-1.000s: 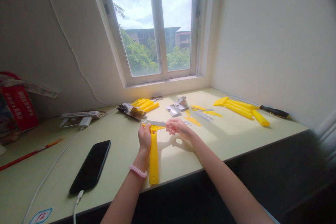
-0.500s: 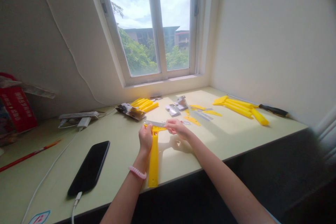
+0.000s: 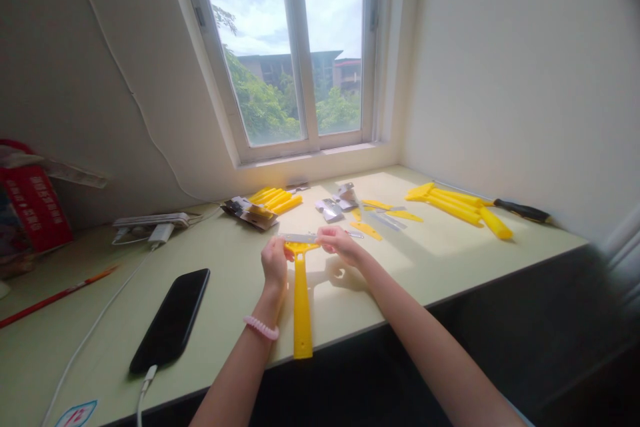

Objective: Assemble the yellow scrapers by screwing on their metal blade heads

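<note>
A yellow scraper [image 3: 302, 307] is between my hands, its long handle pointing toward me over the table's front edge. Along its wide head lies a thin metal blade [image 3: 301, 239]. My left hand [image 3: 275, 261] is closed on the left end of the head, with a pink coil band on the wrist. At the other end, my right hand [image 3: 340, 245] pinches the blade's right end between thumb and fingers, close to the head. Whether the blade is fixed to the head, I cannot tell. Just beyond my right hand lie a yellow blade-shaped piece [image 3: 367, 230] and loose metal blades [image 3: 387, 221].
Behind are several yellow handles [image 3: 275, 199] with dark packaging [image 3: 245, 212] and crumpled silver wrappers [image 3: 330, 209]. More yellow scrapers [image 3: 455, 205] and a black-handled screwdriver [image 3: 523, 210] lie right. On the left are a charging phone [image 3: 170, 320], a power strip [image 3: 150, 220] and a red pencil [image 3: 60, 295].
The scraper has shifted slightly right and turned, so its handle now points straighter toward me. My left hand has moved a little with it; my right hand stays nearly in place.
</note>
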Available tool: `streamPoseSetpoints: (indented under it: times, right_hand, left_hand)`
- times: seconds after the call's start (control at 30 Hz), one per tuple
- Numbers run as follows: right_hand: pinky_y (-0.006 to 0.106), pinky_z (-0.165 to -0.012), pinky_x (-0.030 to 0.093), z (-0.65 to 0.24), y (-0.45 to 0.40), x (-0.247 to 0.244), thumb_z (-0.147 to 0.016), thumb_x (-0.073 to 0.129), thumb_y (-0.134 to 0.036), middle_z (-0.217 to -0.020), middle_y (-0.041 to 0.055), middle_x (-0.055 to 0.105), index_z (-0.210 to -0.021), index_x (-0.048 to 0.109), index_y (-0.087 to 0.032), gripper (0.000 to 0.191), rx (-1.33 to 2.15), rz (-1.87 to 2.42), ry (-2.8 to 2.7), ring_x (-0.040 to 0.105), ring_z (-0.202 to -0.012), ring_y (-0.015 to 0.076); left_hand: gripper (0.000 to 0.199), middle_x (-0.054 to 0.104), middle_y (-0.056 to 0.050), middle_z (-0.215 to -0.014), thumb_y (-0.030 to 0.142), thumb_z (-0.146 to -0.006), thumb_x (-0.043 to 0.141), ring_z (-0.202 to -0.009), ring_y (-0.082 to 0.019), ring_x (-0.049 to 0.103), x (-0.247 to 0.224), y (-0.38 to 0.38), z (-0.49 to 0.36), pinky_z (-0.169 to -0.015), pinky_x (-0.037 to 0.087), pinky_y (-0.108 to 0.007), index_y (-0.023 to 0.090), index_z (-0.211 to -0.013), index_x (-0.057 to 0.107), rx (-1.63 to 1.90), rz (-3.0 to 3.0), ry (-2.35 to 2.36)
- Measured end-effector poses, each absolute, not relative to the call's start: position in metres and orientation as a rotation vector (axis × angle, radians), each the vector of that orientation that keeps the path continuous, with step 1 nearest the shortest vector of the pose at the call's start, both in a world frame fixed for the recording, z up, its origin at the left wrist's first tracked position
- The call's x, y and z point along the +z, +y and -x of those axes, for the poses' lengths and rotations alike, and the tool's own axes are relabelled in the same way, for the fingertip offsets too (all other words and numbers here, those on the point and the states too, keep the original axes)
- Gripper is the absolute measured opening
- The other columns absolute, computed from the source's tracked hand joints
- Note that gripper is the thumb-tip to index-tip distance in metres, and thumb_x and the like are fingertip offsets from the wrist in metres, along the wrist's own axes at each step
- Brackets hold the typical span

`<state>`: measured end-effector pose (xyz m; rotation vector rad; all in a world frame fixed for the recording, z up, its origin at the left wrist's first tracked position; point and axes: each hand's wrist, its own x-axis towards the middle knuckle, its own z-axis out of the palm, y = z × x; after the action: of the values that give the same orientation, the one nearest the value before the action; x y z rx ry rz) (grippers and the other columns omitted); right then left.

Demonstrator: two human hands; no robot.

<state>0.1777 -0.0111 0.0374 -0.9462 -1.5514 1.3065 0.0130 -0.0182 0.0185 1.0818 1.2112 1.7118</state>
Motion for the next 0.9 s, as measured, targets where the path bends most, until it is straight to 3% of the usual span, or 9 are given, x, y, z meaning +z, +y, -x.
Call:
streamPoseSetpoints:
  times: [0.4,0.53,0.73,0.9]
  right_hand:
    - [0.024,-0.047,0.015,-0.176,-0.005,0.032,-0.063,0.058,-0.029,-0.048,-0.0081,0.030,-0.053,0.039,-0.020,0.024,1.341,0.920,-1.521,0.023,-0.046,0.0064]
    - [0.025,-0.048,0.014,-0.177,-0.005,0.032,-0.063,0.057,-0.029,-0.047,-0.0079,0.029,-0.052,0.038,-0.020,0.024,1.326,0.903,-1.511,0.023,-0.046,0.0068]
    - [0.027,-0.049,0.014,-0.179,-0.004,0.031,-0.063,0.057,-0.028,-0.048,-0.0072,0.028,-0.052,0.037,-0.021,0.024,1.305,0.892,-1.472,0.022,-0.047,0.0082]
    - [0.027,-0.050,0.018,-0.180,-0.004,0.032,-0.065,0.056,-0.029,-0.049,-0.0063,0.032,-0.053,0.037,-0.021,0.024,1.265,0.885,-1.497,0.025,-0.048,0.0092]
  left_hand:
    - [0.023,0.047,0.004,-0.045,0.032,-0.074,0.052,-0.041,-0.010,0.042,0.018,-0.016,-0.011,-0.042,0.032,-0.022,0.018,-0.055,0.051,1.701,-1.211,1.322]
    - [0.019,0.056,0.002,-0.054,0.033,-0.073,0.054,-0.045,-0.010,0.049,0.022,-0.019,-0.014,-0.045,0.037,-0.022,0.016,-0.065,0.056,1.686,-1.061,1.166]
    - [0.032,0.070,-0.007,-0.081,0.041,-0.072,0.062,-0.061,-0.013,0.063,0.028,-0.024,-0.018,-0.057,0.046,-0.024,0.013,-0.088,0.062,1.461,-0.822,0.875]
    - [0.036,0.070,-0.006,-0.081,0.043,-0.071,0.066,-0.062,-0.013,0.063,0.026,-0.025,-0.020,-0.057,0.046,-0.022,0.013,-0.090,0.062,1.400,-0.856,0.843]
